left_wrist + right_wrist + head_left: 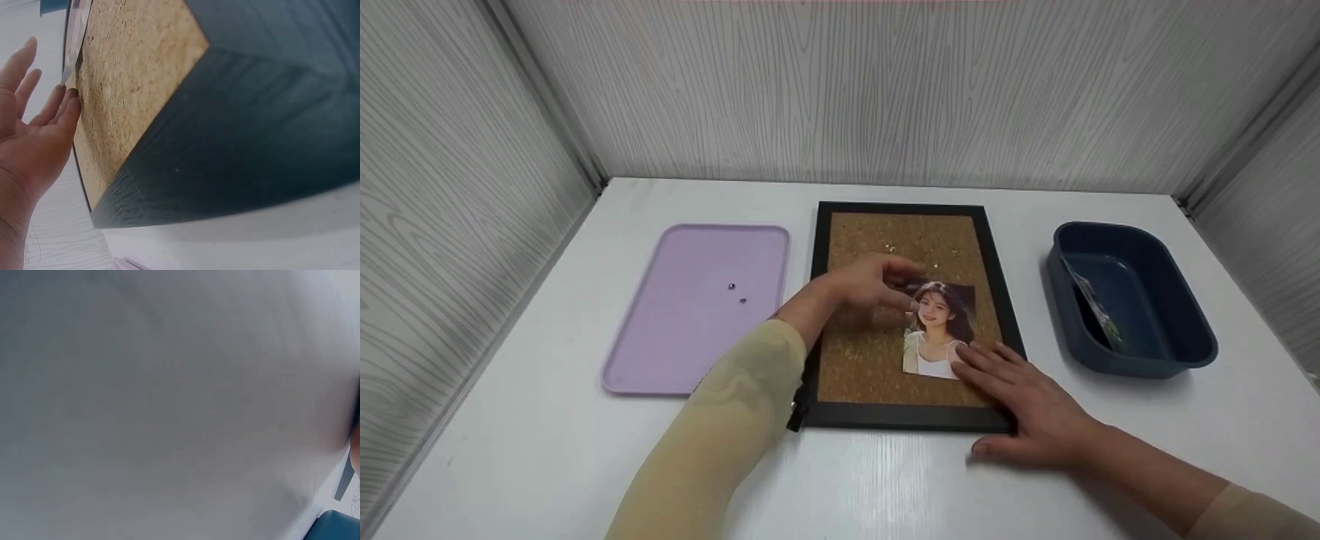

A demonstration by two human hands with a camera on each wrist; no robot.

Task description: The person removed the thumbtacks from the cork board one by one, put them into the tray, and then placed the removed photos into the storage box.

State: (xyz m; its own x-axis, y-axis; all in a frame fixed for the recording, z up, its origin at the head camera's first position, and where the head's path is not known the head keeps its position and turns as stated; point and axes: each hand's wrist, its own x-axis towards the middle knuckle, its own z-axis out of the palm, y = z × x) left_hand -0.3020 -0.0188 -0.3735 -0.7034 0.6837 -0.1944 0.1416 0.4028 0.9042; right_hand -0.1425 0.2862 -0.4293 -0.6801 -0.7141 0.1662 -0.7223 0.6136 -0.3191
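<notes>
A photo [937, 330] of a person lies on the lower right part of a black-framed cork board [855, 382]. My left hand [859, 289] reaches over the board from the left, its fingers loosely bent at the photo's left edge. In the left wrist view, the fingertips of the left hand [42, 124] sit close to the cork beside the photo's edge [76, 42]. My right hand [1027, 412] lies with its fingers straight, the fingertips on the photo's lower right corner and the palm across the frame's corner. The right wrist view mostly shows blurred white tabletop.
A lilac tray [697, 330] to the left bears two small shiny pieces [731, 286]. On the right is a dark blue bin [1147, 367] with a printed card [1095, 304] leaning inside. Small shiny bits [890, 248] dot the cork's upper part. Wood-grain panels enclose the white table.
</notes>
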